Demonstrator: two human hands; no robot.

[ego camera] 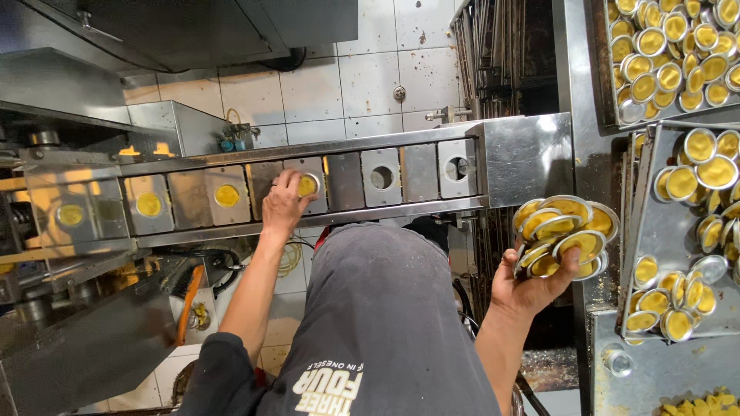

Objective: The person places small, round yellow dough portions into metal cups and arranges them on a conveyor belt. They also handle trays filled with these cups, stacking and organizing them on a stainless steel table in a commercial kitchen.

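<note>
My left hand [282, 203] reaches out to the steel conveyor track [254, 228] and presses a small round tin with yellow dough [307, 185] into one of its square pockets. Left of it, other pockets hold filled tins [227, 195]. To the right, two pockets with round holes [381, 177] stand vacant. My right hand [532, 283] is raised at the right and grips a cluster of several metal tart tins with yellow dough [565, 235].
Metal trays [661, 223] at the right carry many more dough-filled tins [678, 77]. A steel machine housing [73, 204] stands at the left. White wall tiles lie behind the conveyor, and a rack of dark trays [501, 54] stands at the back.
</note>
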